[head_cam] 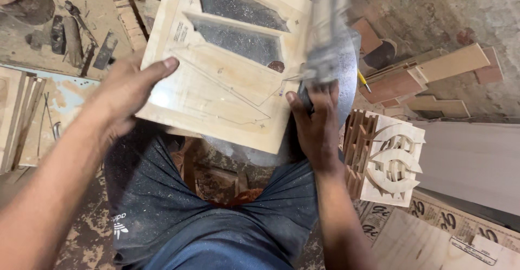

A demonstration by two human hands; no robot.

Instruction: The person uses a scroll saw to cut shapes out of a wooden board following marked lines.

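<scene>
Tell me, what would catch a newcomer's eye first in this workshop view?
Most striking is the pale plywood panel in the middle, with angular openings already cut out of it and pencil lines across its face. The left hand grips its left edge while the right hand presses at its right edge, just under a blurred saw arm. At the right stands a finished fretwork piece with curved cut-outs.

Plywood panel [227, 80] on round saw table [346, 69], carved pieces [387, 159] right, tools [76, 37] left
</scene>
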